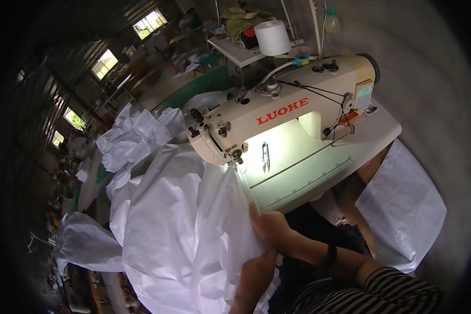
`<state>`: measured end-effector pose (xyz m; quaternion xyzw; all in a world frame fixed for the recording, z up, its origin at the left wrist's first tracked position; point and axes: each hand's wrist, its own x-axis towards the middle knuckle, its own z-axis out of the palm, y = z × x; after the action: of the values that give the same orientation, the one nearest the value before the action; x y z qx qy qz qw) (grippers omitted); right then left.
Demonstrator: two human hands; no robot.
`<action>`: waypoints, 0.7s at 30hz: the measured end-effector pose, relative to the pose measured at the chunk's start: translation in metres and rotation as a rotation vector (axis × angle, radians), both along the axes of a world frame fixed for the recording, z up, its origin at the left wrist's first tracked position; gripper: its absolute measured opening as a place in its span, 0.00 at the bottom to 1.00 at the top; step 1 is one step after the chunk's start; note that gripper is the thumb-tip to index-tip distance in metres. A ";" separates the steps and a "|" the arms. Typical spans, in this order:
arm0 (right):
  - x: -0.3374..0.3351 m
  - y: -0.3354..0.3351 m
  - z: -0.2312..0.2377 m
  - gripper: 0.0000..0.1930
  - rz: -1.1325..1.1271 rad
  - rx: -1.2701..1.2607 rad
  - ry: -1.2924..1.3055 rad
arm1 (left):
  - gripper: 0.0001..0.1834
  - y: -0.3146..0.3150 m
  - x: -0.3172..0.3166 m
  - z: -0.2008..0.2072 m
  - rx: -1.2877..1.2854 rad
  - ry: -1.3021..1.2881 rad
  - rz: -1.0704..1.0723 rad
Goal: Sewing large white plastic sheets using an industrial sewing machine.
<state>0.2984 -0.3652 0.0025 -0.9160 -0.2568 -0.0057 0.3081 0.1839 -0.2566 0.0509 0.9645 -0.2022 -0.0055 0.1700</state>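
A large sheet of white, slightly shiny fabric [178, 209] spreads in folds left of the sewing machine [298, 99], its right edge running up under the needle area. My right hand [269, 226], just in front of the machine bed, is closed on that edge, with thumb and fingers pinching it. Lower down, my left hand [256, 275] is also closed on the fabric's edge, close beside my right wrist; its fingers are partly hidden. On the lit bed under the machine arm lie small thread snips [266, 157].
A white thread cone [273, 38] stands behind the machine. More white fabric heaps [141, 136] at the back left. White material [403, 204] hangs at the right by the table corner. Dark thread [343, 128] loops loosely on the machine.
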 end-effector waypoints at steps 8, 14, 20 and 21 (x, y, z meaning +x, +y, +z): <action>0.000 -0.024 0.001 0.28 -0.015 0.043 -0.001 | 0.10 0.007 0.022 0.007 -0.203 -0.180 -0.015; -0.044 -0.036 0.001 0.32 0.046 -0.465 -0.311 | 0.36 0.111 0.046 -0.036 0.140 -0.193 0.694; -0.005 0.006 0.002 0.32 -0.101 -0.529 -0.333 | 0.36 0.180 0.119 -0.048 0.191 -0.134 0.653; 0.005 0.011 -0.002 0.29 -0.101 -0.497 -0.308 | 0.36 0.186 0.135 -0.046 0.179 -0.089 0.649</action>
<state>0.3036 -0.3539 0.0009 -0.9634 -0.2483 -0.0966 0.0310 0.3188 -0.0703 0.0047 0.9889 0.1093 0.0733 0.0684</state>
